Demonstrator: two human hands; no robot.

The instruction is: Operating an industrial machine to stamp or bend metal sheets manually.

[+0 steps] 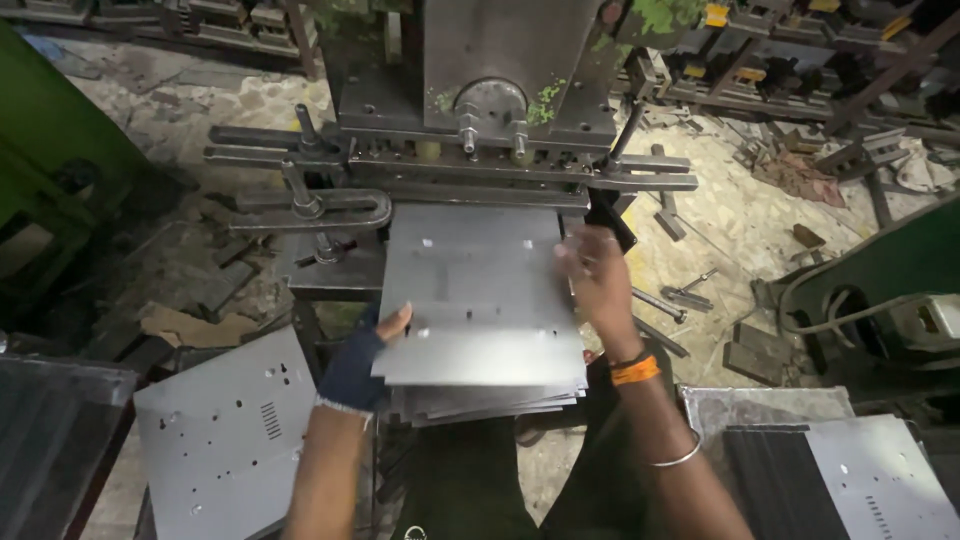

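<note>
Clearly the gloved left hand [362, 362] pinched the top steel sheet [478, 300] at its near-left edge; the blurred right hand [598, 280] gripped its right edge. Bare fingers beside the press die [480, 175] risked cuts or crushing.

Sheet stack [480, 300] lay on press bed [330, 275], before the ram [490, 60]; punched panel [225, 430] lower left, another panel [870, 475] lower right.

Press bed [330, 275] carries stacked metal sheets [470, 300]
</note>
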